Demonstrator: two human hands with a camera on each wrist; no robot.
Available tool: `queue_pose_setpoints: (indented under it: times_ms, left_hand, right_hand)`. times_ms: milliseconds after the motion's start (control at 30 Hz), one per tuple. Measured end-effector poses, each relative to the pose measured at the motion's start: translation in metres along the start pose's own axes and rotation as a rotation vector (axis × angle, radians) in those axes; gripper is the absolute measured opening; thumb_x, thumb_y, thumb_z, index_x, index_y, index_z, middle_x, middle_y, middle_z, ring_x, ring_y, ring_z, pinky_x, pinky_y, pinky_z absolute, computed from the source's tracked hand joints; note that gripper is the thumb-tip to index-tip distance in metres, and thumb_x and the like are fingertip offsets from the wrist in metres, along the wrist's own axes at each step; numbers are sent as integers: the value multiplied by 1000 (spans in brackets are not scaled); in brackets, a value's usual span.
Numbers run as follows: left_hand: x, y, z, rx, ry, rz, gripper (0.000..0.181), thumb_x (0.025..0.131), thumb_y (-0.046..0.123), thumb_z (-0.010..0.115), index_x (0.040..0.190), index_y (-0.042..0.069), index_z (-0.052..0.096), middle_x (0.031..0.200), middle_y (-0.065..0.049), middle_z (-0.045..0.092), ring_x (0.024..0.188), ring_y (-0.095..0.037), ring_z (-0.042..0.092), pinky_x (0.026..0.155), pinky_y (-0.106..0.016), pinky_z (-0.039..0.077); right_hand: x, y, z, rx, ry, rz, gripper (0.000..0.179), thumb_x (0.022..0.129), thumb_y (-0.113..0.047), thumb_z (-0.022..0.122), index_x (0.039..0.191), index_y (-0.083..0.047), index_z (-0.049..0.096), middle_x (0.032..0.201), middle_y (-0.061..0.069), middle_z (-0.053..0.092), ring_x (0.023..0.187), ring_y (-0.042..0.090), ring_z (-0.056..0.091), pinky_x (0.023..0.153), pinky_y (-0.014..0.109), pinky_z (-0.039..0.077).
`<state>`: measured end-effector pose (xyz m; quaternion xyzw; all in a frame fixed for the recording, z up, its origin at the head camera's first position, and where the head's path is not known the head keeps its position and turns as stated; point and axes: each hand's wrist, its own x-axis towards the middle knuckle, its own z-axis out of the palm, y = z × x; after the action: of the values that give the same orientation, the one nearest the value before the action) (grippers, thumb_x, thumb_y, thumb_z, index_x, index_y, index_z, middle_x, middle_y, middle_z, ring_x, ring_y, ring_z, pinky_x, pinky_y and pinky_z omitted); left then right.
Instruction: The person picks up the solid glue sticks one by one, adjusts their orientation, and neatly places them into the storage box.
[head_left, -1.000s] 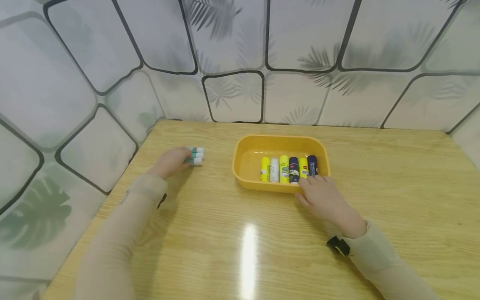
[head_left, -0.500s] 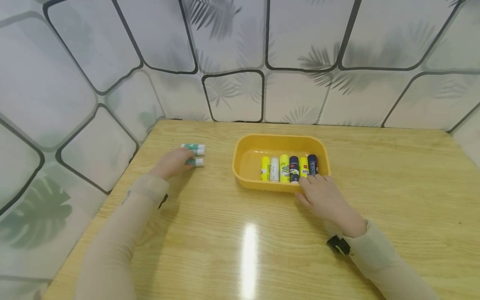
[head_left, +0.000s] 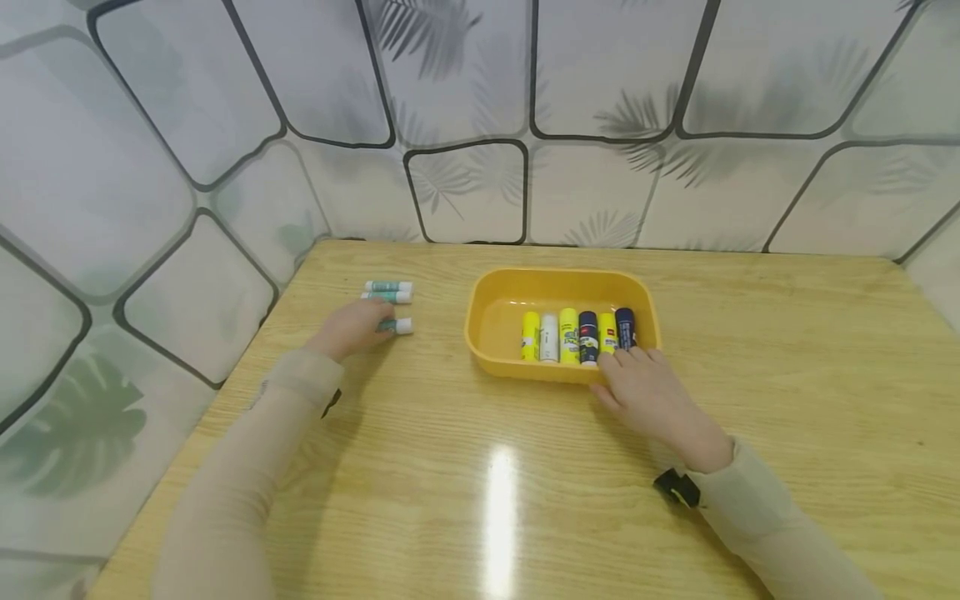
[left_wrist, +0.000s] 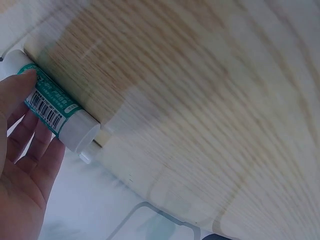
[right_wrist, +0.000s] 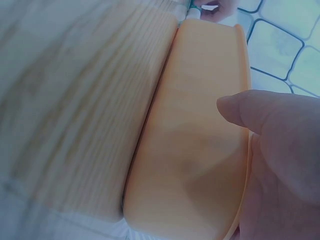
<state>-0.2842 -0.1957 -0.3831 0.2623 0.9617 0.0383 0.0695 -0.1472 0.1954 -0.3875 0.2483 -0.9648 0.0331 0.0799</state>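
Note:
My left hand [head_left: 351,327] is at the left of the table, holding a green-and-white glue stick [left_wrist: 52,102] between thumb and fingers. Its label with a barcode shows in the left wrist view, and the stick lies level, close to the tabletop. Just behind that hand, two more green-and-white glue sticks [head_left: 388,286] lie side by side. My right hand [head_left: 648,392] grips the near right rim of a yellow plastic basket [head_left: 495,312], thumb on the outer wall and fingers over the edge. Inside the basket stands a row of several glue sticks [head_left: 569,337], yellow, white and dark blue.
The wooden table [head_left: 420,450] meets a patterned wall [head_left: 465,196] at the back and at the left. A bright light streak reflects off the tabletop in front of the basket.
The held glue stick has come apart from the other two, which now lie a little farther back. My left hand has shifted slightly to the right. My right hand and the basket stay put.

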Motion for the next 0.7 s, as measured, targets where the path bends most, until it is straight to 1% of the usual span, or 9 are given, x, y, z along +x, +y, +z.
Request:
queue_pose_setpoints:
  times_ms: [167, 400, 700]
  left_hand:
    - [1, 1, 0, 0, -6, 4, 11, 83, 15, 62, 90, 7, 59, 91, -5, 55, 81, -21, 53, 72, -37, 43]
    - [1, 0, 2, 12, 1, 19, 10, 82, 14, 63, 86, 7, 58, 83, -4, 53, 74, -18, 51, 67, -34, 43]
    - [-1, 7, -1, 1, -17, -10, 10, 83, 14, 63, 88, 7, 58, 80, -3, 51, 68, -17, 49, 63, -32, 42]
  right_hand:
    - [0, 0, 0, -1, 6, -2, 23, 83, -26, 59, 80, -7, 48, 69, 3, 44, 66, 23, 44, 64, 37, 32]
    - [1, 0, 0, 7, -14, 6, 22, 83, -26, 59, 81, -7, 48, 68, 2, 43, 67, 23, 43, 64, 37, 32]
    - [1, 0, -1, 9, -31, 10, 22, 83, -27, 59, 82, -7, 48, 70, 3, 44, 68, 23, 44, 65, 38, 32]
